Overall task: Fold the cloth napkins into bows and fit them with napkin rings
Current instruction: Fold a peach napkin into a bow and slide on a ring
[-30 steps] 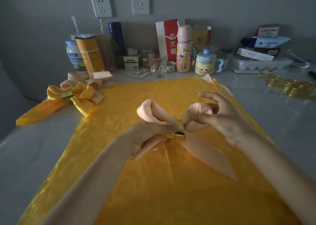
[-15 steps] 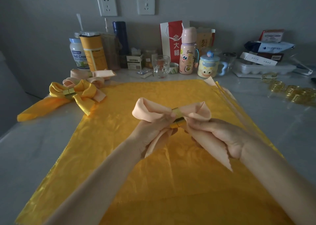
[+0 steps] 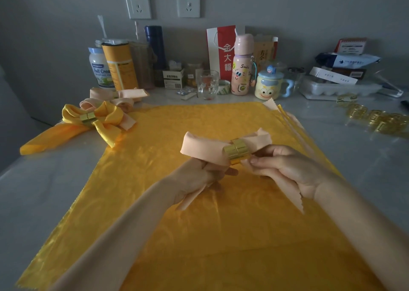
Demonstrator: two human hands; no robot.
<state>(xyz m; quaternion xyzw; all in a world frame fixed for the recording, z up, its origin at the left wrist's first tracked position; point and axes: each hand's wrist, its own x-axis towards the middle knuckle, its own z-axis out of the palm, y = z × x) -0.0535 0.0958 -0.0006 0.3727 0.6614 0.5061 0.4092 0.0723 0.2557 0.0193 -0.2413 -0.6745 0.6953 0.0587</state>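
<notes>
I hold the peach napkin in the air above the middle of the flat yellow napkin. It is already gathered into two loops, with the gold napkin ring around its waist.

Hand states:
- Left hand: fingers curled round the cloth under the left loop, gripping the left tail, which hangs toward the flat yellow napkin.
- Right hand: thumb and fingers pinch the right tail just beside the ring. The rest of that tail trails down under the palm.

I judge the step in hand to be final dressing of the bow — evening the loops and seating the ring.

Failure modes from here:
- A hard pull on either tail may draw its loop back through the ring and collapse the bow. The right loop looks the smaller of the two, so it is the one more at risk.
- The ring sits at a tilt. If the pinch pushes it sideways, it may slide along the smooth cloth and off centre.
- A loosened left grip would let the gathered waist spread inside the ring.

A finished yellow bow lies just off the far-left corner of the flat yellow napkin, and spare gold rings lie well off its far-right corner.
</notes>
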